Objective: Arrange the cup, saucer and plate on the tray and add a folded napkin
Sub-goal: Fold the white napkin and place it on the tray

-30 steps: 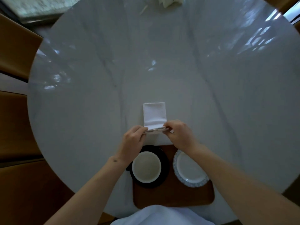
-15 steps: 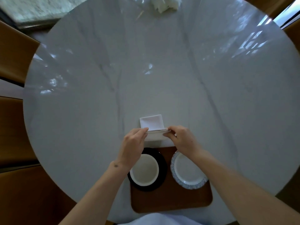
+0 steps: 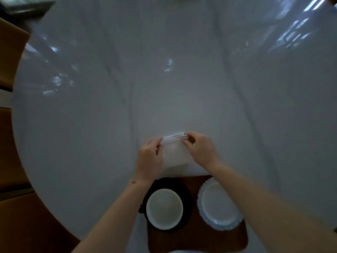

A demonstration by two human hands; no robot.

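White paper, the folded napkin (image 3: 175, 152), lies on the marble surface (image 3: 182, 79) between the two hands, just beyond the far edge of the wooden tray (image 3: 197, 238). The left hand (image 3: 150, 157) pinches the napkin's far-left corner and the right hand (image 3: 201, 149) pinches its far-right corner, so the two grips sit at either end of the far folded edge, where several layers show as thin stacked lines. That edge runs left to right between the grips, and the body of the napkin lies nearer the person than the grips, toward the tray.

From the grips, the cup (image 3: 164, 209) on its dark saucer (image 3: 187, 203) sits nearer the person below the left hand, and the plate (image 3: 219, 204) below the right hand. I judge the bare strip of tray between and in front of the dishes to be narrow, so either hand could carry the napkin there.

Blur softens the napkin's near edge, and the fingertips under the fold are hidden. The tray's near edge is cut off.
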